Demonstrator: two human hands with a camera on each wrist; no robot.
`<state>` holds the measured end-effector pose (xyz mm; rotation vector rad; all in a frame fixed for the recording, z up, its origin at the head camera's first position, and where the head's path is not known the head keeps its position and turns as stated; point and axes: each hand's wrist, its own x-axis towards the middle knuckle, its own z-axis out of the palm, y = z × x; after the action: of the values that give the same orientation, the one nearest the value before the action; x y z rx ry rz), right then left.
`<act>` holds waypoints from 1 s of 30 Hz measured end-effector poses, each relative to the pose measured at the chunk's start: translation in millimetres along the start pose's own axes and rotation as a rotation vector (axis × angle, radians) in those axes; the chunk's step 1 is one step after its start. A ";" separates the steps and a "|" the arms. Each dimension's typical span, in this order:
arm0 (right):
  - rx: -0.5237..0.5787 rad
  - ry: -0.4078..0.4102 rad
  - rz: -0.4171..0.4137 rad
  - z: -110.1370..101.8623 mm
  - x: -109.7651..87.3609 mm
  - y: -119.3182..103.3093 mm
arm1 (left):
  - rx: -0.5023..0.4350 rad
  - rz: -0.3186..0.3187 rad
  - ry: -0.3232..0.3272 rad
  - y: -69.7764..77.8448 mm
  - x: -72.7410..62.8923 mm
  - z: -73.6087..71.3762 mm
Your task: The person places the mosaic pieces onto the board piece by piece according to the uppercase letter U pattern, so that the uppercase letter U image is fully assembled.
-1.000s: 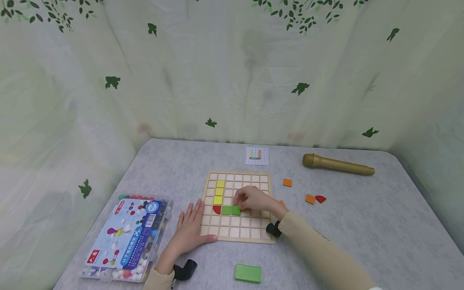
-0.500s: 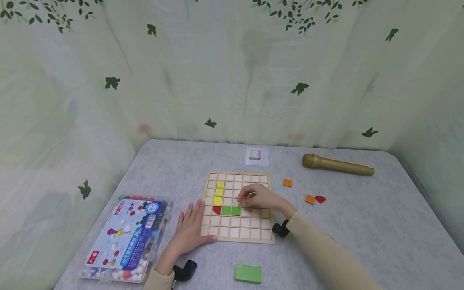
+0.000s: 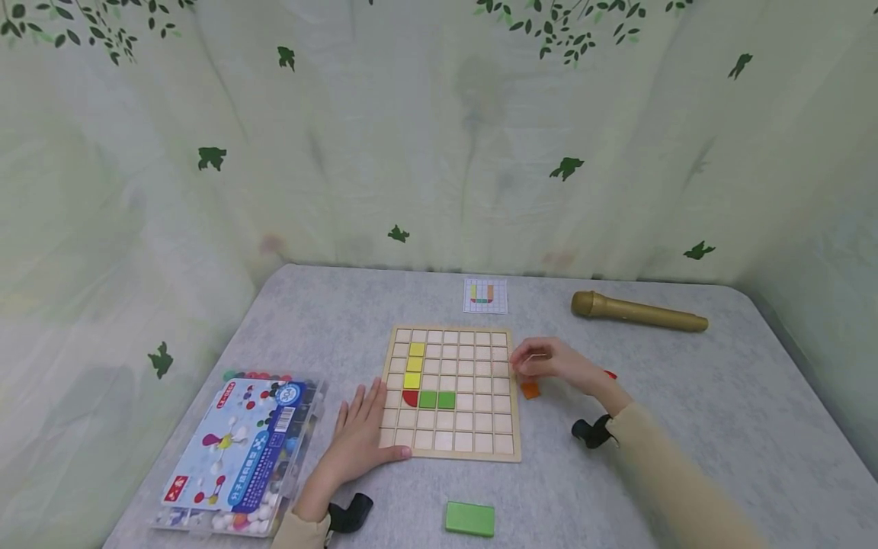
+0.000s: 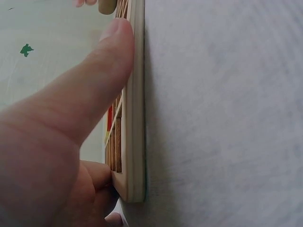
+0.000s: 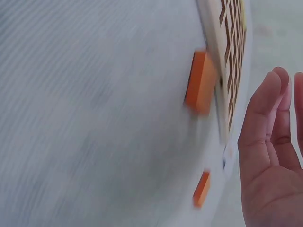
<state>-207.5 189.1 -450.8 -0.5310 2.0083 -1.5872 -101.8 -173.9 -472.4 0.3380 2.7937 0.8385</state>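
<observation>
Board (image 3: 483, 422) on the counter (image 3: 686, 427) carries three yellow squares (image 3: 414, 364), a red quarter-circle (image 3: 410, 398) and two green squares (image 3: 427, 399), so, judged by the U on the card (image 3: 485, 296), you seem past halfway. The U's right-hand red corner and orange column are undone. Your left hand (image 3: 362, 435) rests on the board's left edge, fingers straight, grasping nothing. Your right hand (image 3: 559, 364) hovers just right of the board, fingers loosely bent, apparently empty, above an orange square (image 3: 530, 390). The right wrist view shows a farther orange block (image 5: 202, 189), probably hidden behind that hand in the head view; you can't count the orange ones for certain. Only a sliver of the loose red piece (image 3: 610, 374) shows.
</observation>
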 end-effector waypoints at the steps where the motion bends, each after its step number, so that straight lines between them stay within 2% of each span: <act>1: 0.000 0.014 -0.002 -6.1 -5.3 1.7 | 0.000 0.000 0.000 0.3 0.0 -0.2; 5: -0.039 0.084 -0.001 -29.9 -26.3 12.4 | 0.001 0.000 -0.001 1.0 -0.1 -0.8; 10: -0.126 0.181 0.060 -54.4 -52.3 19.8 | 0.006 -0.002 -0.003 1.7 -0.3 -1.1; 16: -0.129 0.214 0.101 -74.9 -74.6 25.4 | 0.015 0.000 -0.001 0.7 -0.1 -0.6; 23: -0.159 0.232 0.126 -86.0 -85.1 31.5 | 0.013 0.010 0.001 -0.4 0.1 -0.3; 30: -0.270 0.234 0.144 -84.9 -83.1 32.7 | 0.011 0.010 -0.001 -1.4 0.5 0.1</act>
<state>-193.9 311.5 -454.5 -0.2996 2.3976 -1.3519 -102.5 -174.9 -473.3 0.3544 2.7986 0.8250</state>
